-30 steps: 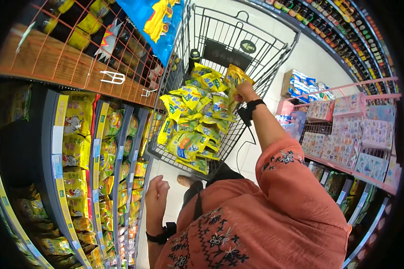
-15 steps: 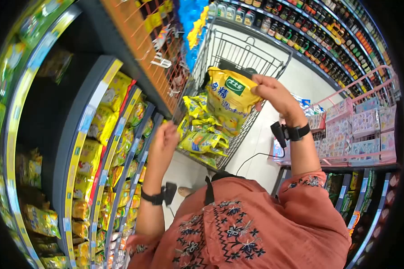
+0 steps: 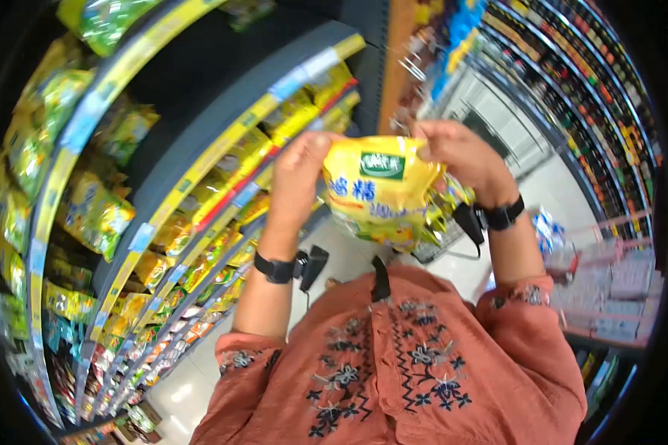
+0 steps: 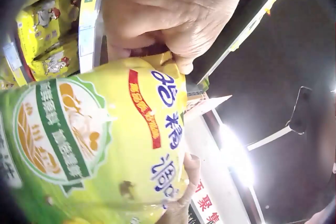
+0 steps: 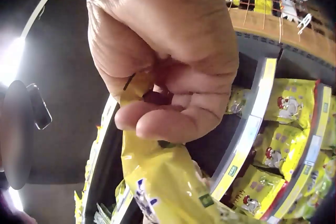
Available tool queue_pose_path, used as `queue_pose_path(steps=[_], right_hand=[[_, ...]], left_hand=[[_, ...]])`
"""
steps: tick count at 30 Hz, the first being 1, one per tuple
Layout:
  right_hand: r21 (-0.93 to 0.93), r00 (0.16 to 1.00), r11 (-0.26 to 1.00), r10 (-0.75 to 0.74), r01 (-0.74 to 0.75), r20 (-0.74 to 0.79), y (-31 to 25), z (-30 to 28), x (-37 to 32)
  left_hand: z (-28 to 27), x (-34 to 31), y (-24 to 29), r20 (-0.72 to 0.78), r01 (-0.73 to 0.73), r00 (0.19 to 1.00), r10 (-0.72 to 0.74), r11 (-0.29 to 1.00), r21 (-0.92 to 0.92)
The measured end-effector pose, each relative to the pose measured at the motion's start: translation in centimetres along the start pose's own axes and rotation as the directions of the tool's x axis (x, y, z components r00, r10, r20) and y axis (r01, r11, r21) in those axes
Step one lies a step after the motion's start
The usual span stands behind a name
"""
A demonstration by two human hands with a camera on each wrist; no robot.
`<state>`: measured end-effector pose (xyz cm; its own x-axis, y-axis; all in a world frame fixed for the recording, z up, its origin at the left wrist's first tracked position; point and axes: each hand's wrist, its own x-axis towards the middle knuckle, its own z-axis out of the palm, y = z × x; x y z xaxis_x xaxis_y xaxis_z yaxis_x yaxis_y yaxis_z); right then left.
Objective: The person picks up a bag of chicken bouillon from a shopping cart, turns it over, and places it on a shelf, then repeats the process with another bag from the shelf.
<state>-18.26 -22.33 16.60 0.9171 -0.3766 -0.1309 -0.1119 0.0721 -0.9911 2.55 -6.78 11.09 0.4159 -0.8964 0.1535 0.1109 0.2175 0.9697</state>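
Observation:
A yellow bag of chicken seasoning point(image 3: 378, 196) with a green logo hangs in front of the person's chest, its printed face toward the head camera. The left hand point(image 3: 298, 174) pinches its upper left corner, thumb on top. At the upper right corner the right hand point(image 3: 467, 159) grips the bag. The left wrist view shows the left hand point(image 4: 173, 14) close above the full, rounded bag point(image 4: 126, 145). In the right wrist view, the right hand's point(image 5: 168, 61) curled fingers hold the crumpled top edge of the bag point(image 5: 163, 176). Smaller yellow packets point(image 3: 449, 200) show just behind it.
Shelves with yellow label edges point(image 3: 256, 119) and yellow packets point(image 3: 93, 211) run along the left. Beyond the bag stands the wire shopping cart point(image 3: 482, 122), partly hidden. Shelves of jars point(image 3: 608, 126) curve at the far right, above a pink wire rack point(image 3: 608, 297).
The right hand has lifted the seasoning bag out of the cart and brought it toward the left shelves. The left hand rose and took its other corner. The head view swung left.

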Motion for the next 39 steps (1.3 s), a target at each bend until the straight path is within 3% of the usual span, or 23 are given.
queue_pose_path(steps=[1,7,10,11,12,14,17,19,25,29,33,36,39], right_hand=[[-0.081,1.000,0.997,-0.017,0.017,0.007,0.2,0.4,0.9],[0.044,0.989,0.990,-0.136,0.134,0.053,-0.7,3.9,4.6],[0.034,0.950,0.950,-0.311,0.309,0.041,0.6,5.9,6.9],[0.145,0.933,0.945,-0.316,0.293,0.171,1.9,6.0,8.2],[0.236,0.921,0.929,-0.333,0.284,0.203,1.6,7.8,8.3],[0.225,0.894,0.924,-0.364,0.310,0.263,2.5,9.8,9.3],[0.192,0.945,0.966,-0.217,0.173,0.242,3.2,12.4,10.1],[0.341,0.949,0.920,-0.264,0.194,0.171,3.2,14.4,10.3],[0.551,0.979,0.830,-0.174,0.086,0.109,3.4,15.7,11.4],[0.591,0.987,0.806,-0.121,0.033,0.110,3.1,14.6,11.3],[0.604,0.985,0.797,-0.113,0.010,0.133,2.7,13.4,11.5],[0.566,0.990,0.824,-0.086,0.006,0.115,2.6,12.9,11.3],[0.567,0.989,0.823,-0.042,-0.046,0.142,2.4,13.2,11.4]], left_hand=[[-0.9,-0.5,0.0,-0.056,-0.018,0.998,0.020,0.999,0.032],[-4.1,-3.0,5.0,-0.292,-0.188,0.935,0.199,0.980,0.065],[-5.8,-3.9,7.1,-0.388,-0.223,0.892,0.234,0.972,0.072],[-6.3,-4.0,7.5,-0.414,-0.240,0.881,0.227,0.970,0.021],[-6.8,-4.0,7.9,-0.439,-0.258,0.871,0.219,0.966,-0.030],[-7.6,-4.1,8.4,-0.485,-0.290,0.846,0.222,0.954,-0.070],[-8.1,-4.2,8.9,-0.524,-0.334,0.819,0.234,0.937,-0.104],[-8.4,-4.1,9.4,-0.542,-0.354,0.802,0.253,0.931,-0.090],[-9.6,-4.5,9.8,-0.503,-0.244,0.840,0.205,0.970,-0.013],[-11.3,-6.3,6.5,-0.403,-0.003,0.915,0.008,1.000,0.012],[-9.7,-8.1,3.9,-0.226,0.052,0.973,-0.055,0.998,-0.019],[-8.6,-7.9,3.1,-0.288,0.074,0.955,-0.070,0.997,0.001],[-7.8,-7.8,2.4,-0.357,0.029,0.930,-0.088,0.986,-0.167]])
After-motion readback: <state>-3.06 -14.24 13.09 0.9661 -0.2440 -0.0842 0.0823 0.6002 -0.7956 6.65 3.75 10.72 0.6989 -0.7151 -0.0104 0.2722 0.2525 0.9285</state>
